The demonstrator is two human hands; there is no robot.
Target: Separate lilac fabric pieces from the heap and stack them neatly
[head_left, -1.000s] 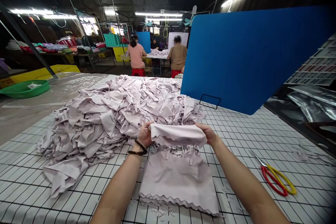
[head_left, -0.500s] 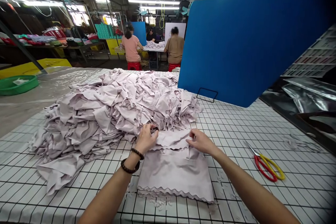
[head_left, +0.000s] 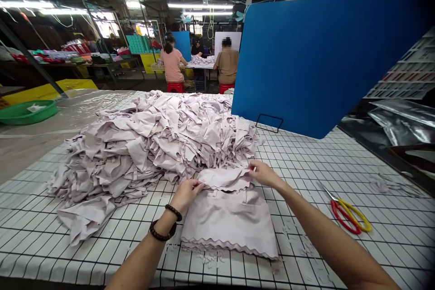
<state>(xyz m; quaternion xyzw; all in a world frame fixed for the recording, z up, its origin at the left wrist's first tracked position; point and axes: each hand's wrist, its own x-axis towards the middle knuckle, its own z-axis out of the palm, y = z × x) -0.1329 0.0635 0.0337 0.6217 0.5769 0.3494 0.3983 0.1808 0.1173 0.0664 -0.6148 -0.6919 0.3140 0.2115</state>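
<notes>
A pale lilac garment (head_left: 224, 178) with a wavy edge lies across the top of a neat stack of the same garments (head_left: 227, 222). My left hand (head_left: 186, 195), with two dark beaded bracelets on the wrist, pinches its left end between thumb and fingers. At its upper right corner, my right hand (head_left: 265, 173) is closed in a pinch on the cloth. The stack's scalloped hems face me. Just beyond my hands rises a large loose heap of matching garments (head_left: 163, 131).
Scissors (head_left: 346, 210) with red and yellow handles lie right on the grid-patterned tablecloth (head_left: 306, 163). A big blue board (head_left: 312, 63) stands behind, near a black wire stand (head_left: 269, 122). Far left is a green basket (head_left: 30, 115). Thread scraps dot the cloth. Several people sit farther back.
My left hand has come down toward me and closed on the garment's left end. My right hand has shifted slightly up and right, and the top garment looks more spread out.
</notes>
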